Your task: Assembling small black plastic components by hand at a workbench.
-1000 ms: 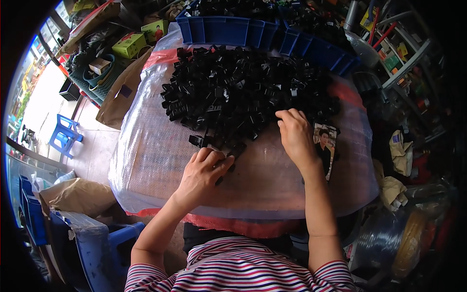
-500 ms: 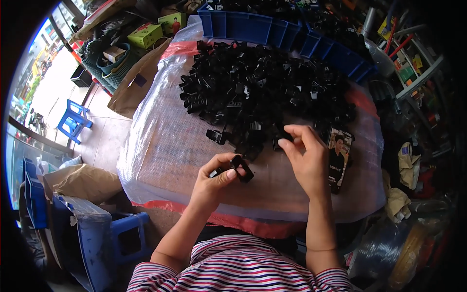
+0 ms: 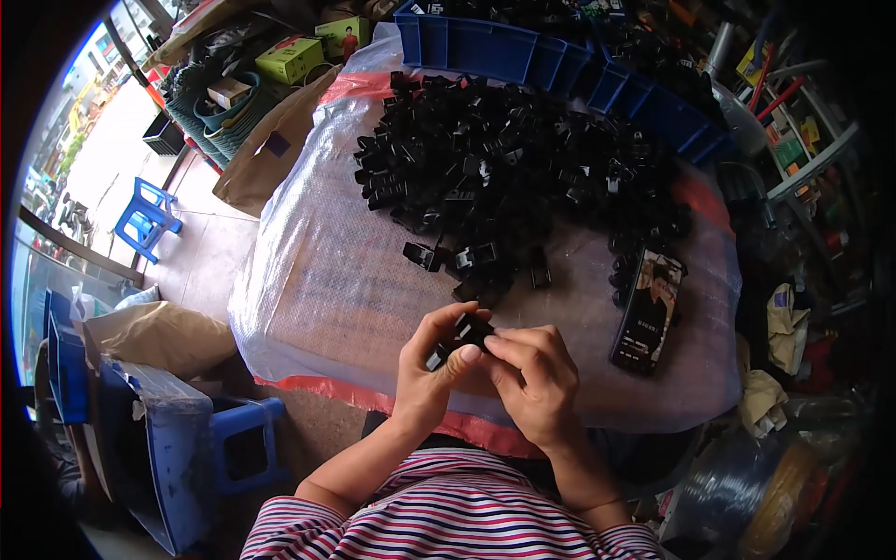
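Close to my body, over the near part of the covered table [image 3: 322, 308], my left hand [image 3: 427, 373] is closed around small black plastic parts [image 3: 473, 327]. My right hand [image 3: 539, 381] meets it from the right, thumb and fingers pinched on the near end of the same parts. Fingers hide much of them, so how they fit together cannot be made out. Just beyond my hands lie a few loose black plastic pieces [image 3: 476, 257], at the near fringe of a large heap [image 3: 495, 159] of similar pieces.
A phone [image 3: 646, 313] with a lit screen lies right of my hands. Blue bins [image 3: 495, 47] stand along the table's far edge. At the left are a small blue stool [image 3: 145, 219], a brown paper bag [image 3: 163, 345] and a larger blue stool [image 3: 247, 439].
My right hand has come back from the loose pieces to the parts in my left hand. The phone, partly covered by that arm before, shows fully. The view has shifted slightly.
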Motion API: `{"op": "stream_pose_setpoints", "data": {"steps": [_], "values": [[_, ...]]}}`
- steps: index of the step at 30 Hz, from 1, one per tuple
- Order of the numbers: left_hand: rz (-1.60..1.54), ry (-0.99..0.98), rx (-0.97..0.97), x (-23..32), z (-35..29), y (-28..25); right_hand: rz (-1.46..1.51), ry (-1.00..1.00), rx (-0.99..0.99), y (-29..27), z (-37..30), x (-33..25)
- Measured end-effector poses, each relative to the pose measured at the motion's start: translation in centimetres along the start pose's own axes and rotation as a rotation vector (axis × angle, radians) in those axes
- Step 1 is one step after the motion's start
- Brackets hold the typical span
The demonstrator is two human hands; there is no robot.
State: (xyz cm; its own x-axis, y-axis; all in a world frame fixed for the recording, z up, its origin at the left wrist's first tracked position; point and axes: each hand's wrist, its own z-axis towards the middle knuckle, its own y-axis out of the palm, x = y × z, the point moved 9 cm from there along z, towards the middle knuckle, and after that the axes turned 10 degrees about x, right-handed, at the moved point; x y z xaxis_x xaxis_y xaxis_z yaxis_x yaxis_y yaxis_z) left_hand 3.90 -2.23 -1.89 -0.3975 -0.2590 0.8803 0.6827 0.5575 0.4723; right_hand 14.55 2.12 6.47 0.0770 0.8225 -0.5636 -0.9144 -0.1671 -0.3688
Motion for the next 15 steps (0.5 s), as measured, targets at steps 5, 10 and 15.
{"op": "stream_pose_setpoints", "data": {"steps": [5, 10, 15], "values": [[0.138, 0.058, 0.065, 0.9, -0.7, -0.9, 0.253, 0.341, -0.144, 0.9, -0.7, 2.4], [0.097, 0.184, 0.022, 2.1, -0.9, -0.7, 0.563, 0.665, -0.177, 2.2, -2.4, 3.9], [0.088, 0.174, 0.055, 2.0, -0.7, -1.5, 0.388, 0.458, -0.226, 2.6, -1.5, 3.3]]}}
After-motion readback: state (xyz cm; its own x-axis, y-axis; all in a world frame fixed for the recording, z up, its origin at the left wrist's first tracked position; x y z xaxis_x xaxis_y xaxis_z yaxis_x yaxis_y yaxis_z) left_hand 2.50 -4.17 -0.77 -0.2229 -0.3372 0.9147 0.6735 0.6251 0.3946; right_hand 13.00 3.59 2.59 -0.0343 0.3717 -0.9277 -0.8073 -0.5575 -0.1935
